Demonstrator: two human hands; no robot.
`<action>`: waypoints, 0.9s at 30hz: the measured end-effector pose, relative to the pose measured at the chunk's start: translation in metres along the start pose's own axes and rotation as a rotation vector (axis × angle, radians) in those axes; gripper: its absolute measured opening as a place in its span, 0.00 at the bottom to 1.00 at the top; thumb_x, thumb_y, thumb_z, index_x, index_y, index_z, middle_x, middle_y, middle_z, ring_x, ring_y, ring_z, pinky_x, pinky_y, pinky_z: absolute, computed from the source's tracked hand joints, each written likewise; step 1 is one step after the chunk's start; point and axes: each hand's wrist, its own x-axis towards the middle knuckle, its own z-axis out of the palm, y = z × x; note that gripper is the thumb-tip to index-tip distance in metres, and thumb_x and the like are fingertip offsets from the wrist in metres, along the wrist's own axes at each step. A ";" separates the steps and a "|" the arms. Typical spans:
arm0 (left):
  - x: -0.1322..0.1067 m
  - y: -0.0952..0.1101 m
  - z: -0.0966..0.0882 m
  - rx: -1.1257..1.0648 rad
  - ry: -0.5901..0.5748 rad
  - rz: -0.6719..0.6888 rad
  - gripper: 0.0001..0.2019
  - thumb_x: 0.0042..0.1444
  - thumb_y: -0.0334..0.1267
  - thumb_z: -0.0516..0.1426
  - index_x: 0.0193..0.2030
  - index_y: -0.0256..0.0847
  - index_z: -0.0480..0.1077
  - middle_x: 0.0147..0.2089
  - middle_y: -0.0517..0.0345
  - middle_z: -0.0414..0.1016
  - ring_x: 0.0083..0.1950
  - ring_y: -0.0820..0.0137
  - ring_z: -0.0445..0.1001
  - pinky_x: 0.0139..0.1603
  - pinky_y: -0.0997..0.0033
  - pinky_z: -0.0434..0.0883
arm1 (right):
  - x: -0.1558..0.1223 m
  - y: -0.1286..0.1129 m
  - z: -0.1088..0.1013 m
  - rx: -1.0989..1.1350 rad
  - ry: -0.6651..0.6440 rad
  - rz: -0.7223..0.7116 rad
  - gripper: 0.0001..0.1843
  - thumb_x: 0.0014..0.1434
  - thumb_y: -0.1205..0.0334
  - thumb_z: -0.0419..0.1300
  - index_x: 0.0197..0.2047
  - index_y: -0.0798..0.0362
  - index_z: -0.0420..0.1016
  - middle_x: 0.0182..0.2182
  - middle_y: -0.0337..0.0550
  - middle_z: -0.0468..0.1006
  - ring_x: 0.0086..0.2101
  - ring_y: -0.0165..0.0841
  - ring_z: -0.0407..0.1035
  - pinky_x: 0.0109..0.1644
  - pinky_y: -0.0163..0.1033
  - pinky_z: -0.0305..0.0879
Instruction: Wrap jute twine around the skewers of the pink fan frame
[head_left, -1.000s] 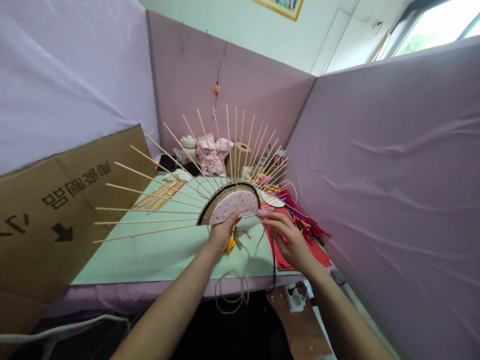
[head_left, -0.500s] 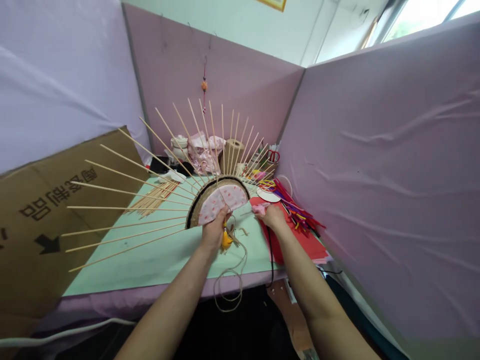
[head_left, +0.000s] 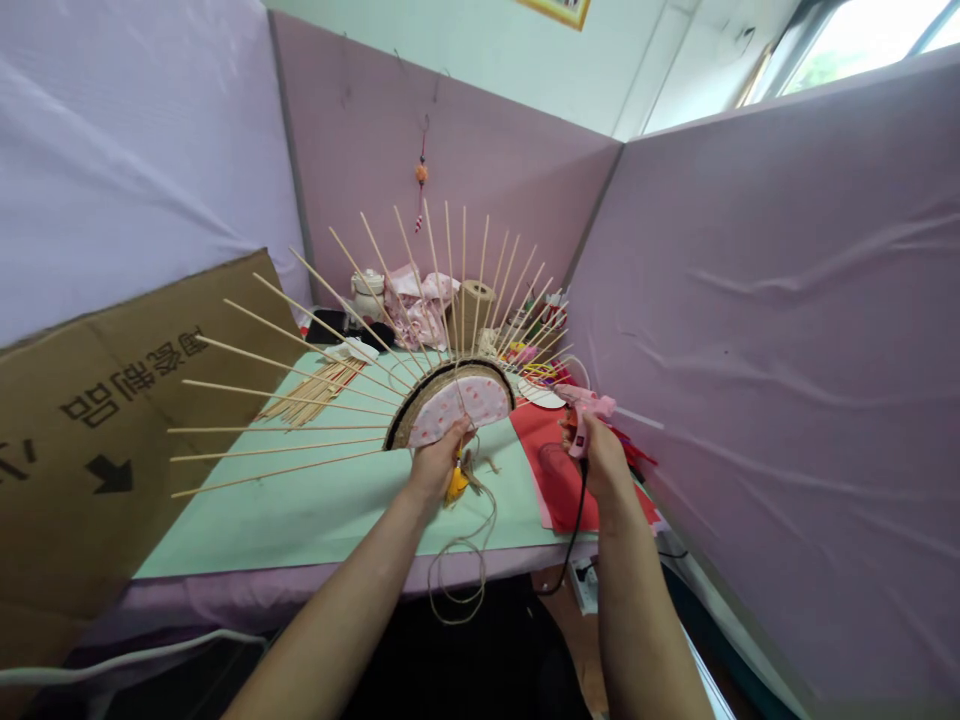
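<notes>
My left hand point(head_left: 441, 462) is closed on the straight lower edge of a half-round panel point(head_left: 461, 408) covered in pink-patterned cloth, with a twine and black rim. Thin wooden sticks point(head_left: 289, 386) fan out from its curved edge. Twine point(head_left: 480, 550) hangs in loops below that hand, beside a yellow tassel point(head_left: 457, 484). My right hand point(head_left: 600, 455) grips a pink hot glue gun point(head_left: 586, 410) by its handle, raised over red sheets point(head_left: 551, 470). A clear glue stick point(head_left: 637, 416) pokes out of the gun's rear, and a black cord runs down from the handle.
Loose sticks point(head_left: 315, 392) lie on the green table cover point(head_left: 270, 525) at left. Behind stand a white jar point(head_left: 368, 295), pink cloth point(head_left: 416, 310) and a twine spool point(head_left: 474, 305). A cardboard sheet point(head_left: 135, 420) leans at left; a purple partition point(head_left: 765, 350) bounds the right.
My right hand has lifted the glue gun up and right from the red sheets. The fan of sticks has tilted slightly; my left hand keeps its hold on the panel.
</notes>
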 end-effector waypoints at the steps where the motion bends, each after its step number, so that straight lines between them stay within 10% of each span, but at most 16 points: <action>1: 0.000 -0.001 -0.001 0.001 -0.012 -0.026 0.18 0.34 0.36 0.72 0.33 0.38 0.74 0.35 0.59 0.78 0.38 0.70 0.77 0.46 0.67 0.75 | -0.010 -0.007 -0.001 0.140 -0.027 -0.002 0.28 0.57 0.37 0.49 0.38 0.56 0.72 0.27 0.43 0.78 0.23 0.31 0.69 0.26 0.35 0.66; 4: 0.001 -0.002 -0.003 -0.003 -0.056 -0.085 0.18 0.32 0.35 0.73 0.32 0.37 0.74 0.33 0.59 0.77 0.36 0.72 0.76 0.45 0.68 0.75 | -0.041 -0.029 -0.001 0.429 -0.148 -0.059 0.22 0.57 0.42 0.57 0.38 0.54 0.74 0.26 0.40 0.77 0.20 0.28 0.65 0.23 0.34 0.62; 10: -0.002 -0.001 -0.004 0.034 -0.130 -0.175 0.18 0.36 0.35 0.72 0.36 0.36 0.75 0.37 0.54 0.78 0.39 0.70 0.76 0.47 0.67 0.74 | -0.078 -0.061 0.004 0.287 -0.278 -0.143 0.24 0.60 0.39 0.54 0.39 0.51 0.77 0.29 0.43 0.78 0.24 0.31 0.68 0.26 0.36 0.65; 27: -0.005 -0.003 -0.002 0.061 -0.175 -0.190 0.20 0.37 0.32 0.71 0.40 0.37 0.75 0.44 0.51 0.79 0.46 0.65 0.76 0.50 0.63 0.71 | -0.078 -0.060 0.015 0.007 -0.198 -0.176 0.31 0.58 0.32 0.51 0.35 0.52 0.76 0.24 0.43 0.76 0.26 0.35 0.69 0.29 0.39 0.68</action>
